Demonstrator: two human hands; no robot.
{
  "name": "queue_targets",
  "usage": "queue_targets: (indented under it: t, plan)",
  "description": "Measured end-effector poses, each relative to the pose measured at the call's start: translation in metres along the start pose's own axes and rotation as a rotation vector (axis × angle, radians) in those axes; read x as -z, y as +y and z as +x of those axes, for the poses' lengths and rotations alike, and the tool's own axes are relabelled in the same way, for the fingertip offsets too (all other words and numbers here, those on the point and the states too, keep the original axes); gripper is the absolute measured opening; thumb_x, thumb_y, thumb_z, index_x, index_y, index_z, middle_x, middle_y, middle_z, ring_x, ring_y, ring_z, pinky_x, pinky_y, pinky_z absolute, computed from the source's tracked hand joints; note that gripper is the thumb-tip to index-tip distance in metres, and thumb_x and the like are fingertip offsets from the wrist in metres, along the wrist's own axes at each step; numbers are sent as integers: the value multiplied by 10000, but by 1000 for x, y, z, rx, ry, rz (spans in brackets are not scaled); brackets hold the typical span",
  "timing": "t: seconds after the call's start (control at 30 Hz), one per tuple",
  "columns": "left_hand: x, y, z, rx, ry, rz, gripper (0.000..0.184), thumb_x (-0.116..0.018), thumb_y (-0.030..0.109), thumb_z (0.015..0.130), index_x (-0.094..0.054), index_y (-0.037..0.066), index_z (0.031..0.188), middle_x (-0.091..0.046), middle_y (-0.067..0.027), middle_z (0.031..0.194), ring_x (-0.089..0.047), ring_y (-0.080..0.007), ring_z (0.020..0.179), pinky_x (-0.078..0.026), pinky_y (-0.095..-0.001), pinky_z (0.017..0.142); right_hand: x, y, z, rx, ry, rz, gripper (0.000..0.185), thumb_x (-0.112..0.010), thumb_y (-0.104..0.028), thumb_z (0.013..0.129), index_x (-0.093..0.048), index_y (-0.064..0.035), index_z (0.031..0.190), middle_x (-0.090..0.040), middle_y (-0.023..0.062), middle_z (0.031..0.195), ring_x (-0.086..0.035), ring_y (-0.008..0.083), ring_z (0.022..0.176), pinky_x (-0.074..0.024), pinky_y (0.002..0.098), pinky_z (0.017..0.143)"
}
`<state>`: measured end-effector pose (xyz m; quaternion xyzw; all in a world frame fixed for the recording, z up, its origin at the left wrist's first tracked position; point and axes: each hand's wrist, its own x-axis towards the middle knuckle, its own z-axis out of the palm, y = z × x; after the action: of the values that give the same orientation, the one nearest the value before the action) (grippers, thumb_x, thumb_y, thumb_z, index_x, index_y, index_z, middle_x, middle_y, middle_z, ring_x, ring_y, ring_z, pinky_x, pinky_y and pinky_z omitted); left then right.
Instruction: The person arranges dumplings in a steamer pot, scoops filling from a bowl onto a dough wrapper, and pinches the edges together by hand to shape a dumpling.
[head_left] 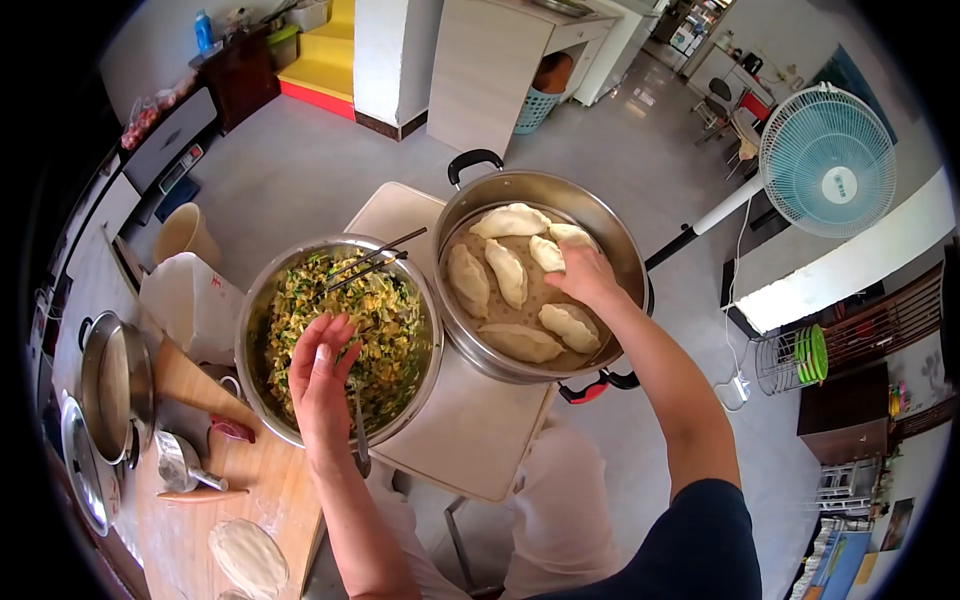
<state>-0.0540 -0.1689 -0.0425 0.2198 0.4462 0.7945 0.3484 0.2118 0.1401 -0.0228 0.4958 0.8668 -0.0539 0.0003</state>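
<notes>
My right hand [583, 274] reaches into the steamer pot [627, 262], its fingertips at a dumpling [572, 236] near the upper right wall; whether they grip it is hidden. Several other dumplings [507, 272] lie on the pot's perforated tray. Over the near-left part of the steel bowl [254, 400] hangs my left hand [323, 370], fingers loosely bent and apart, holding nothing. Chopped green and yellow filling [395, 310] fills the bowl. Chopsticks [372, 262] rest across its far side, and a metal spoon handle [360, 430] leans over the near rim.
Bowl and pot stand on a small pale table [470, 440]. On the wooden board [270, 480] at left are a flat dough round [248, 558], a metal scoop [180, 465] and a rolling pin [203, 495]. A standing fan [828, 160] is at right.
</notes>
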Motion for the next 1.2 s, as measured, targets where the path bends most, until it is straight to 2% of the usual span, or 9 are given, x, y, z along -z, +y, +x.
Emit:
queue_targets:
  t: [0.23, 0.43, 0.53, 0.63, 0.73, 0.83, 0.93, 1.03, 1.2]
  plan:
    - [1, 1, 0, 6, 11, -8, 424, -553, 206, 1012, -498, 16, 1387, -601, -125, 1326, -579, -241, 1224, -463, -429, 1047, -1, -8, 19, -58, -45, 54, 440, -787, -364, 778, -701, 16, 982, -695, 231, 1034, -668, 373, 996, -531, 460, 881]
    - [3, 4, 0, 4, 14, -29, 403, -552, 171, 1008, -503, 14, 1376, -605, -137, 1318, -580, -231, 1222, -460, -409, 1054, -10, -11, 6, 26, 72, 47, 485, -808, -309, 756, -669, 20, 1084, -682, 232, 1061, -656, 357, 1038, -525, 444, 895]
    - [5, 1, 0, 7, 12, -28, 402, -556, 171, 1006, -506, 14, 1373, -608, -133, 1313, -579, -227, 1222, -458, -410, 1057, -3, -7, 14, 46, -75, 79, 557, -847, -314, 718, -642, 21, 1113, -677, 214, 1100, -644, 354, 1071, -524, 450, 901]
    - [3, 3, 0, 17, 28, -33, 398, -561, 167, 1003, -512, 15, 1367, -611, -131, 1309, -580, -225, 1221, -457, -408, 1060, -18, -1, 26, 69, 70, 138, 558, -860, -287, 688, -633, 13, 1100, -680, 186, 1115, -640, 355, 1079, -524, 451, 907]
    - [2, 4, 0, 20, 29, -31, 392, -563, 161, 1001, -517, 16, 1363, -613, -131, 1306, -581, -224, 1219, -458, -404, 1059, -10, -15, 18, 43, -49, -21, 557, -852, -255, 687, -634, -17, 1142, -685, 170, 1115, -638, 345, 1086, -525, 443, 911]
    - [4, 3, 0, 21, 30, -36, 390, -562, 157, 1001, -518, 17, 1363, -615, -132, 1303, -587, -224, 1208, -461, -402, 1055, -12, -5, 18, 39, -44, 93, 553, -822, -222, 714, -636, -56, 1208, -686, 162, 1118, -635, 344, 1098, -519, 437, 926]
    - [5, 2, 0, 22, 32, -40, 389, -560, 156, 1002, -516, 16, 1363, -617, -132, 1299, -594, -223, 1198, -464, -400, 1052, -24, 3, 17, 143, 126, 168, 562, -767, -125, 748, -612, -101, 1287, -680, 157, 1144, -628, 345, 1110, -508, 425, 946]
    - [6, 2, 1, 30, 26, -24, 384, -555, 154, 1006, -516, 15, 1362, -618, -134, 1297, -599, -222, 1190, -469, -395, 1047, -28, 15, 25, 147, 33, 220, 600, -696, -24, 760, -582, -128, 1340, -669, 154, 1176, -618, 343, 1131, -498, 417, 964]
    - [8, -1, 2, 32, 38, -26, 378, -547, 152, 1012, -513, 9, 1360, -615, -137, 1300, -602, -226, 1184, -480, -387, 1031, -7, 3, 14, 162, -25, 230, 638, -647, 28, 765, -563, -141, 1374, -649, 165, 1227, -597, 343, 1172, -487, 411, 983]
